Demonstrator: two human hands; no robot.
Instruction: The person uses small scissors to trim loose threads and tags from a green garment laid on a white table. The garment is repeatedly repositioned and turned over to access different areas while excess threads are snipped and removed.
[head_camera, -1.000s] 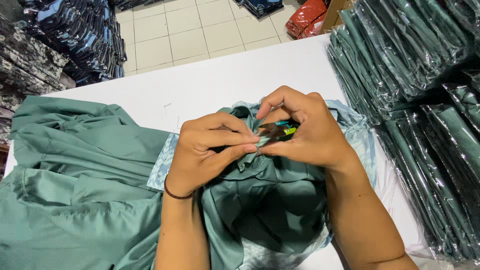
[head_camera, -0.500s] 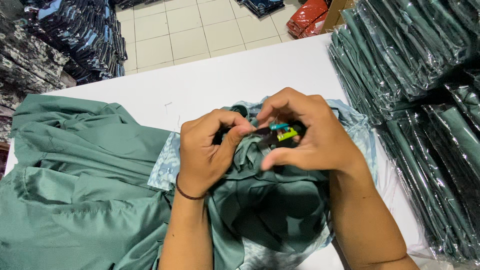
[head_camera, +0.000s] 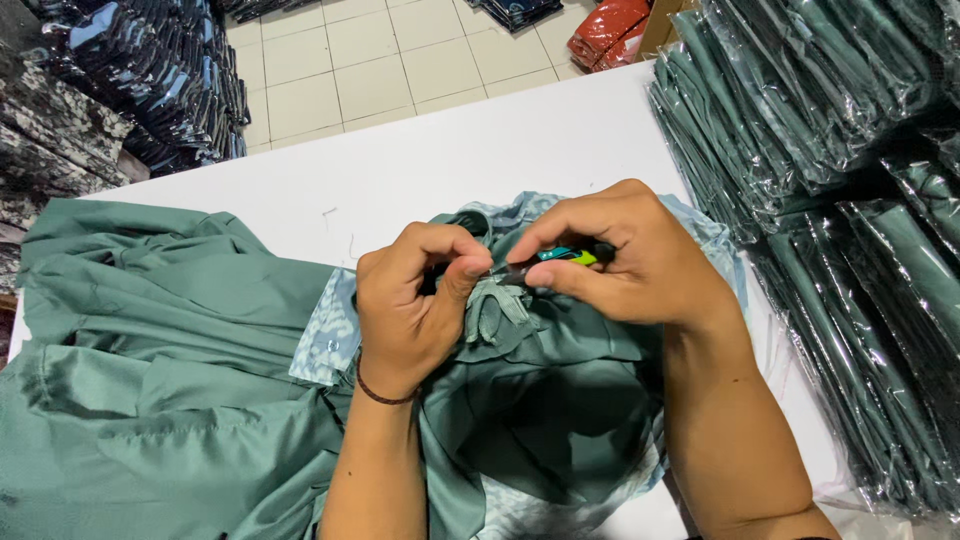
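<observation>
Where the green garment (head_camera: 540, 420) lies bunched at the middle of the white surface (head_camera: 420, 160), the left hand (head_camera: 415, 310) pinches a small fold of its fabric between thumb and curled fingers. The right hand (head_camera: 625, 260), fingers pressed together, grips a small tool with a teal and yellow-green handle (head_camera: 565, 256), its tip touching the pinched fold. A pale blue patterned lining (head_camera: 325, 335) shows at the garment's edges. A second, larger heap of green cloth (head_camera: 150, 380) lies just beside it on the person's left. Clear plastic bags holding folded green garments (head_camera: 830, 180) are stacked along the right of the surface. Bagged dark blue garments (head_camera: 170, 80) are piled beyond its far left corner, and red packages (head_camera: 610, 25) rest on the tiled floor (head_camera: 370, 60).
</observation>
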